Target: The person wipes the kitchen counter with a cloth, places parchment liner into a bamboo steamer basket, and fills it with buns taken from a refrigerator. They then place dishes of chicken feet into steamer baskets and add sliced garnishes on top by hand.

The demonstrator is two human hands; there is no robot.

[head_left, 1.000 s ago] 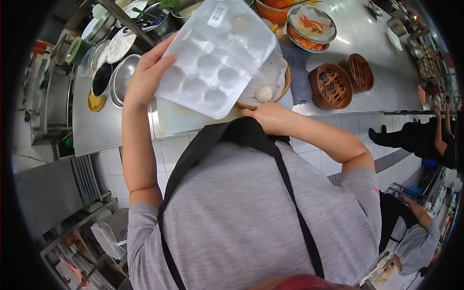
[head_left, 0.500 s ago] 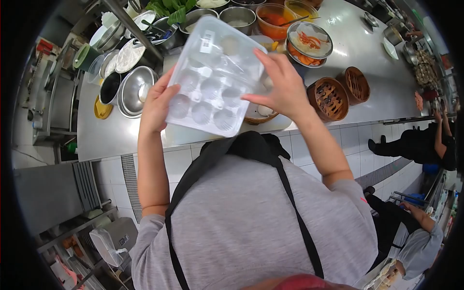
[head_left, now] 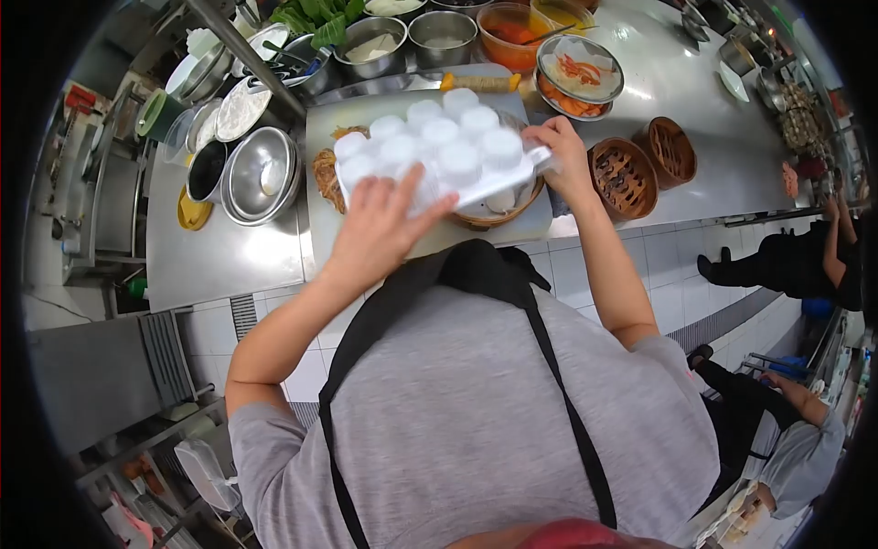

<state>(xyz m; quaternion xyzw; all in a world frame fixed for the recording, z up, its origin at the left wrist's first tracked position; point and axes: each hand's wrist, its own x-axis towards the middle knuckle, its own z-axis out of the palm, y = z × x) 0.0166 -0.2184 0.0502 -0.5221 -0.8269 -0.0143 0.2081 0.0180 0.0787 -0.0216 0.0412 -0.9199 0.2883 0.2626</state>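
Note:
A white plastic tray with several round moulded cups [head_left: 430, 146] is tilted over the cutting board, its cup bottoms facing up. My right hand [head_left: 562, 160] pinches the tray's right end between thumb and fingers. Fingers spread, my left hand [head_left: 380, 220] lies over the tray's near left side, partly blurred; whether it presses on the cups I cannot tell. Partly hidden below the tray is a round bamboo steamer [head_left: 494, 220] with white rounded pieces inside. Brown crinkled food [head_left: 326, 180] shows at the tray's left.
The white cutting board [head_left: 325, 123] lies on the steel counter [head_left: 206, 270]. Steel bowls [head_left: 261, 174] stand to the left, two bamboo steamers [head_left: 624, 178] to the right. Metal pots [head_left: 444, 41] and an orange-filled tub [head_left: 512, 37] line the back. Other people stand at the far right.
The tray has turned over, so its cup bottoms face up, and has lowered over the board. My left hand has shifted from its left edge to its near side; my right hand grips the end.

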